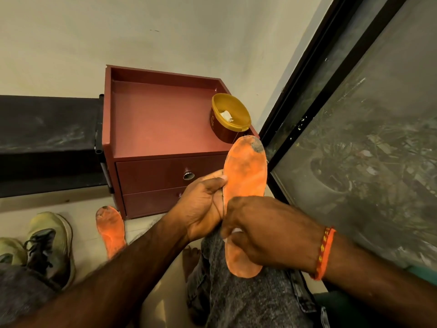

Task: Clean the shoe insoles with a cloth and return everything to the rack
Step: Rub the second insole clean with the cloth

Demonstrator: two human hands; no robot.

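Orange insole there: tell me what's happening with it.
A seated person holds the orange insole upright over their lap. The left hand grips its edge, while the right hand presses something pale, only a sliver visible, against its lower half. A dark patch marks the toe end. A second insole lies on the floor beside the shoes. A yellow tub sits on the red cabinet.

Left hand [203, 204] fingers curled in a grip, right hand [264, 230] curled, knuckles up, forearms converging
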